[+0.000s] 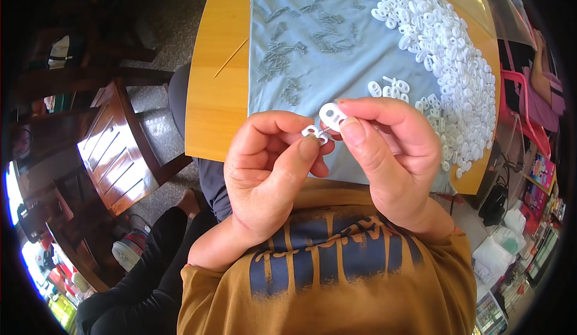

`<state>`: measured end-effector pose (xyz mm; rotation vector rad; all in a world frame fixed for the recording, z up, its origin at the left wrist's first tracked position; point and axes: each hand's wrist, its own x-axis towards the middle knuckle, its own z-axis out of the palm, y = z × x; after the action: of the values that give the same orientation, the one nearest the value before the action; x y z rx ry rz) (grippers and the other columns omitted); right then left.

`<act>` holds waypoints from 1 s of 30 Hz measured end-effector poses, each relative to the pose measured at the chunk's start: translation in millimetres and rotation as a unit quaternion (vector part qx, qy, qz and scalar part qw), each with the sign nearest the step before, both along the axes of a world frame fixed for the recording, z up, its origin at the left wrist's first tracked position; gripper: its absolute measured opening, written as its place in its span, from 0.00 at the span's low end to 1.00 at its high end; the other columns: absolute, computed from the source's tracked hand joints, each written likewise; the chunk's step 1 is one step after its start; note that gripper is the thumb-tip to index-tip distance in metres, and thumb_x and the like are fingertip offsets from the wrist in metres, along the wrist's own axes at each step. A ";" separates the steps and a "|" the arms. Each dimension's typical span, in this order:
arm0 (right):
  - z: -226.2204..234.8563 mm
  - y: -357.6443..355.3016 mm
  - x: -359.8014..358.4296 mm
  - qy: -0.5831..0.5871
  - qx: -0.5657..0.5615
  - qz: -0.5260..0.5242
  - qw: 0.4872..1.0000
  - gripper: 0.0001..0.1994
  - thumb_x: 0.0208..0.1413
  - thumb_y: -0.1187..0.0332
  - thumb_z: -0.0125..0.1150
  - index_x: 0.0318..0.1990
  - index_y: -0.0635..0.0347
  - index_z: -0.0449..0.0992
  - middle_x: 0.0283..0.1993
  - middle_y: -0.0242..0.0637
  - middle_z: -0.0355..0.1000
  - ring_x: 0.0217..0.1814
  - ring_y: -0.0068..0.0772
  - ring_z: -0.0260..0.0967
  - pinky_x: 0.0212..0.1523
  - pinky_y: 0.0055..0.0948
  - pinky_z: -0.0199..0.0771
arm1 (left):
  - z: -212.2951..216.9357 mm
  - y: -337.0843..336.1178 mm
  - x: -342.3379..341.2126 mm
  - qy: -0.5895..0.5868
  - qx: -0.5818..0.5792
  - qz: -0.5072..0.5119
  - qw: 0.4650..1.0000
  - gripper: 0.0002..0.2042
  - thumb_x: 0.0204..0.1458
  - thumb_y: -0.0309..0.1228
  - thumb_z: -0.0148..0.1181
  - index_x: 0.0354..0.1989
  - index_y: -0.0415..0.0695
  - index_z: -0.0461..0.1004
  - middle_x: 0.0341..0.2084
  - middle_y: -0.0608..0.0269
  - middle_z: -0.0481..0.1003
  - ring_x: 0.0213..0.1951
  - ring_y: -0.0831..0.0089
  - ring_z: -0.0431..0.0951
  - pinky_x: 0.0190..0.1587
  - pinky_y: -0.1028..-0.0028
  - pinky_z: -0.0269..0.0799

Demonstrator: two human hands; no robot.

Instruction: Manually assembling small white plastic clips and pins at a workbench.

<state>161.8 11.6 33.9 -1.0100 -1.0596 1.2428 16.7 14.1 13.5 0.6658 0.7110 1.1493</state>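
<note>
My left hand (270, 172) pinches a small white plastic piece (314, 133) between thumb and fingers. My right hand (390, 154) pinches a second white plastic piece (332, 115) just above it. A thin metal spring (323, 131) appears to link the two pieces. Both hands are raised close to my chest, over the near edge of a light blue cloth (318, 76). A large heap of the same white plastic pieces (451, 52) lies on the cloth's right side. Several small grey metal springs (294, 46) are scattered over its left half.
The cloth covers a round wooden table (210, 94), with a thin wooden stick (231, 57) near its left edge. A wooden chair (114, 148) stands to the left. A pink chair (523, 118) and a person sit at the right. Clear plastic sheeting (481, 4) lies at the table's far right.
</note>
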 end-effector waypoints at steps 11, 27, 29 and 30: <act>-11.2 5.5 1.4 -0.250 0.190 -0.065 0.947 0.11 0.43 0.83 0.60 0.36 0.64 0.75 0.26 0.34 0.74 0.25 0.29 0.70 0.26 0.22 0.66 | -1.3 -1.3 0.9 -0.011 -0.004 0.014 1.000 0.08 0.52 0.19 0.53 0.41 0.35 0.66 0.31 0.58 0.74 0.29 0.78 0.74 0.33 0.79 0.73; -15.9 1.1 -0.1 -0.205 0.114 -0.043 0.971 0.07 0.47 0.80 0.58 0.36 0.65 0.74 0.31 0.39 0.73 0.27 0.30 0.70 0.28 0.24 0.68 | -4.0 -3.4 -1.4 0.042 0.024 -0.018 0.999 0.19 0.53 0.18 0.51 0.54 0.35 0.61 0.34 0.59 0.74 0.32 0.78 0.74 0.37 0.82 0.71; -14.0 0.8 1.9 -0.208 0.111 -0.039 0.971 0.07 0.47 0.80 0.58 0.36 0.65 0.74 0.31 0.39 0.73 0.28 0.30 0.70 0.29 0.24 0.69 | -2.9 -3.7 -2.7 0.084 0.046 -0.042 0.994 0.21 0.53 0.17 0.50 0.57 0.35 0.59 0.37 0.57 0.74 0.34 0.77 0.75 0.38 0.81 0.71; -12.9 0.7 2.6 -0.210 0.108 -0.033 0.971 0.08 0.47 0.80 0.58 0.36 0.65 0.74 0.31 0.39 0.73 0.29 0.31 0.70 0.29 0.24 0.69 | -3.0 -3.9 -2.9 0.084 0.046 -0.042 0.994 0.21 0.53 0.17 0.50 0.57 0.35 0.59 0.37 0.57 0.74 0.34 0.77 0.75 0.38 0.81 0.71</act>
<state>164.4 12.4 21.1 -1.1554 -1.4408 0.8517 13.9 10.2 10.5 0.8712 0.7683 1.0611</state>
